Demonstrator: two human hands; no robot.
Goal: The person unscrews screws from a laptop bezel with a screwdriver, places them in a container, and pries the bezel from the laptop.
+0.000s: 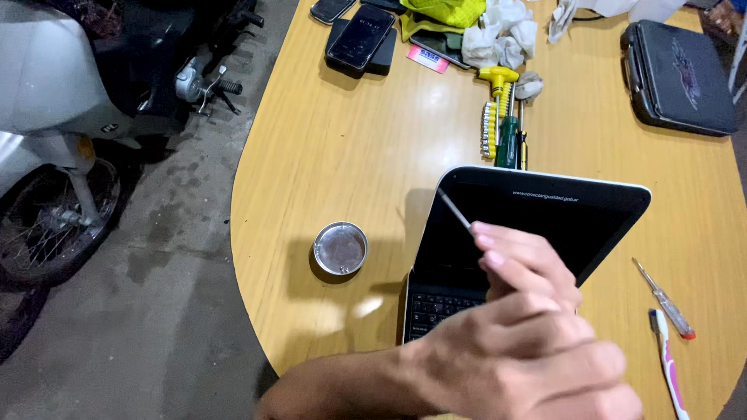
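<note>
Spanning the view, a yellow wooden tabletop stands on grey concrete beside a parked motorbike. A round metal dish looks empty. The right hand grips a thin screwdriver against an open laptop; the left hand curls loosely in front.

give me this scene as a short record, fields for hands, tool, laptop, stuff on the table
left hand: left hand in the foreground, over the keyboard
right hand: right hand grips a thin metal tool
tool: thin metal tool, tip at the screen's upper left corner
laptop: small black laptop, open, screen dark
near left: round metal dish
near right: small screwdriver, toothbrush
far side: yellow bit set, phones, white rags, black case
surface: wooden table
off table: motorbike on the floor
</note>
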